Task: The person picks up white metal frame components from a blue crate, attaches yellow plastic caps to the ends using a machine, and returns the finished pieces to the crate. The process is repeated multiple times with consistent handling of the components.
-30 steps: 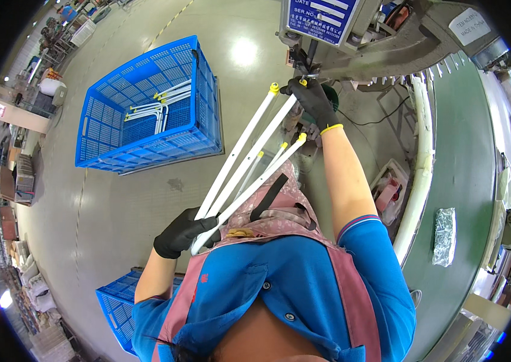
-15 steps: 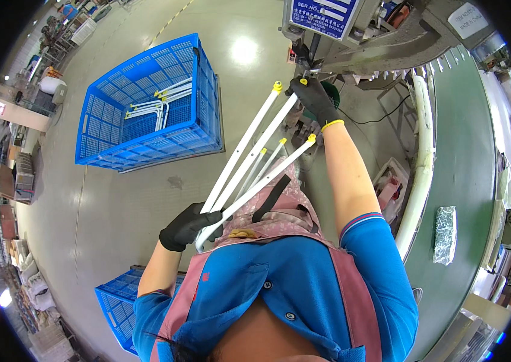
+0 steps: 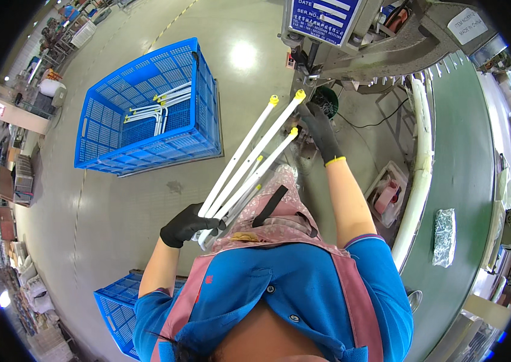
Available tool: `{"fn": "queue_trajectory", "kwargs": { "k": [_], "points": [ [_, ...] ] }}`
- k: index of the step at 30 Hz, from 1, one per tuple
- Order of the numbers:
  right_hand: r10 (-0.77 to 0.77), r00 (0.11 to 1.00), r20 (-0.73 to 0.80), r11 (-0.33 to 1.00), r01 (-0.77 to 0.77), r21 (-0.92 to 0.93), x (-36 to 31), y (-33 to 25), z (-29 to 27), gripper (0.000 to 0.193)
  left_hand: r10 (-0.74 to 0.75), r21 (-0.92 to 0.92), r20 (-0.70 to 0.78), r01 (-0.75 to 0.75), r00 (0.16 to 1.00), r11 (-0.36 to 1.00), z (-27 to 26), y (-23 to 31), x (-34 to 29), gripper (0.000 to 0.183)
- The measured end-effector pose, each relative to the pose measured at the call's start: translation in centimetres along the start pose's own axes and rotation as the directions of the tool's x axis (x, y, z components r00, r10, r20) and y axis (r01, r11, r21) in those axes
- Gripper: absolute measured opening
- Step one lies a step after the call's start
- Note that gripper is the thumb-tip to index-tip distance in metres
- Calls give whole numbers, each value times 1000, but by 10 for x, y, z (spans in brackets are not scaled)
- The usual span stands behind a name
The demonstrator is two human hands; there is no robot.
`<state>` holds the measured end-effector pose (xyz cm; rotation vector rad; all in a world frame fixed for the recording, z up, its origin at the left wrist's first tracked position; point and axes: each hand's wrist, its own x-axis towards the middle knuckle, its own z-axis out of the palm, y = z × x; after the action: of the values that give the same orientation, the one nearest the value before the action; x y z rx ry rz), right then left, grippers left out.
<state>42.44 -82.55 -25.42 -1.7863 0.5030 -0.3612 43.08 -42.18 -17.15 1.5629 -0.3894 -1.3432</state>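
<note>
The gloved left hand (image 3: 188, 227) grips smooth, slender, yellow-tipped white tubes (image 3: 251, 158).

white tubes (image 3: 261, 145): smooth, glossy, like coated metal
yellow tips (image 3: 300, 95): shiny, plastic-looking
black gloves (image 3: 183, 227): matt cloth
blue crate (image 3: 208, 114): perforated plastic
apron (image 3: 287, 208): printed cloth
shirt (image 3: 237, 289): matt cloth
floor (image 3: 135, 211): smooth, glossy
clear packet (image 3: 444, 238): crinkled, shiny plastic

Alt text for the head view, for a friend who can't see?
A black-gloved left hand holds several white tubes with yellow tips; the gloved right hand is near one. At left, a blue crate holds similar tubes.
</note>
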Motion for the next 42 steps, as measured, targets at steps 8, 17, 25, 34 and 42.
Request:
{"fn": "queue_trajectory", "kwargs": {
  "k": [8, 17, 25, 34, 42],
  "points": [
    [187, 979, -76, 982, -186, 22, -18, 58, 7, 29, 39, -5, 20, -39, 999, 999, 0, 2, -5, 41],
    [124, 972, -198, 987, -141, -75, -25, -12, -10, 38, 9, -13, -14, -9, 1000, 1000, 18, 0, -12, 36],
    [-76, 975, -208, 967, 123, 222, -11, -66, -11, 25, 93, -75, -157, -106, 983, 991, 32, 6, -30, 43],
    [-165, 971, -174, 928, 212, 307, 9, -88, -4, 29, 102, -207, -222, -149, 970, 967, 45, 0, -31, 47],
    [-240, 962, -131, 900, 271, 341, 17, -71, -1, 28, 75, -237, -213, -126, 974, 963, 42, -11, -19, 46]
  ]
}}
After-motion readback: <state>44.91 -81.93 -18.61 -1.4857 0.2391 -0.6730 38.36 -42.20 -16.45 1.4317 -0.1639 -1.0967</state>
